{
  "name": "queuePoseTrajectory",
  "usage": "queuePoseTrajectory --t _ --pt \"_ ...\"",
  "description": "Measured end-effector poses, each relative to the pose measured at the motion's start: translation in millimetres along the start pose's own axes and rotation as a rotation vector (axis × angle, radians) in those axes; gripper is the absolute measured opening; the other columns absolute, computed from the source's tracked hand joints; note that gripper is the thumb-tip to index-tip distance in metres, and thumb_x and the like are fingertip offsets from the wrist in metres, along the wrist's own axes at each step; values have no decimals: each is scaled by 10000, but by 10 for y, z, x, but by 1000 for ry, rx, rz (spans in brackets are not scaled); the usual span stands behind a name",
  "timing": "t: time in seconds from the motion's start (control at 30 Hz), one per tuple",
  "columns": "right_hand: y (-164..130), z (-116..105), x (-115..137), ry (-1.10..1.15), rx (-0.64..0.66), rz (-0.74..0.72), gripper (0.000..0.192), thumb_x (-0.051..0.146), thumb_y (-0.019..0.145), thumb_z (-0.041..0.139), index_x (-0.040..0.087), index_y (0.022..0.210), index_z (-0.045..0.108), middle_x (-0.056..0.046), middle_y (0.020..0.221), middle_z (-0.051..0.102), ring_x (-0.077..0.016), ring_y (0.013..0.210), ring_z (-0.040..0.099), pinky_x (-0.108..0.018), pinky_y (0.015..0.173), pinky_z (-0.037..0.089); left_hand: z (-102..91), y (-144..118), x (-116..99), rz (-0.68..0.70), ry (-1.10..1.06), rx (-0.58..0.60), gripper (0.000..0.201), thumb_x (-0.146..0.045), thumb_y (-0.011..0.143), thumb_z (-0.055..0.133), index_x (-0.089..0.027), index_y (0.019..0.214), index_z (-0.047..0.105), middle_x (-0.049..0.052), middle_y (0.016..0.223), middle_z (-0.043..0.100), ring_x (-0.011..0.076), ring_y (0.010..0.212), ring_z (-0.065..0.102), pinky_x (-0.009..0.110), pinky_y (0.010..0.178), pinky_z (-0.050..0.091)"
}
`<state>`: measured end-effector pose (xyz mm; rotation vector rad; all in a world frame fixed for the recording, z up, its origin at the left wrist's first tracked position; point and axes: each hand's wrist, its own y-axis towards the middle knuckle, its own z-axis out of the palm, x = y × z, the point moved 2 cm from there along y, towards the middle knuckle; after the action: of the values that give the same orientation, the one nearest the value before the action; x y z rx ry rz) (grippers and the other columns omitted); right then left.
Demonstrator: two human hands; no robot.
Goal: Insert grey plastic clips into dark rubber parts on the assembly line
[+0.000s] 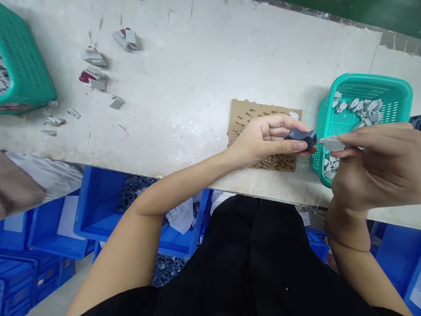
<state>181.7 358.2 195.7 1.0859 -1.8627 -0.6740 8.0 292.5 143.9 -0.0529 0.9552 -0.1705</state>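
Seen from above, right of centre in the frame: the left hand (263, 138) pinches a small dark blue-grey plastic piece (301, 137) between thumb and fingers. The right hand (375, 169) is closed on a pale grey plastic piece (332, 143), whose tip nearly touches the dark one. Both look light, stiff and smooth (likely a little slippery), best gripped by their flat sides. Just behind lie a punched cardboard sheet (245, 116) and a teal basket (396, 92) of similar grey parts, on the white worktable (184, 87).
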Motion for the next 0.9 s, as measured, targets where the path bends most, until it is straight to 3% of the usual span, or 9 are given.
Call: queuePoseTrajectory --t 0.27,0.53,0.73,0.9 --pt "-37 -28 90 -28 51 44 210 47 897 764 237 981 789 17 864 786 -174 827 743 -356 788 558 13 -7 5 -51 -18 30 509 -531 699 938 -192 1019 732 0 963 798 173 933 809 288 862 693" --pt "-46 17 84 -12 80 4 324 -33 899 676 256 1001 782 38 859 782 -149 791 734 -322 705 569 -4 -41 -44 -53 90 32 535 -554 731 914 -172 1057 731 17 886 800 132 789 787 266 790 681" --pt "-15 105 78 -45 36 -33 219 63 939 658 255 877 742 32 730 751 -169 677 726 -346 608 561 -12 -47 -37 -46 95 -11 464 -494 728 934 -171 1003 747 11 808 787 123 705 763 274 756 678" --pt "14 108 82 -180 187 78 314 202 1050 527 302 834 732 10 704 748 -201 698 740 -393 641 578 -56 -6 7 -89 54 -41 448 -459 694 960 -172 977 763 18 799 790 137 720 767 282 741 676"
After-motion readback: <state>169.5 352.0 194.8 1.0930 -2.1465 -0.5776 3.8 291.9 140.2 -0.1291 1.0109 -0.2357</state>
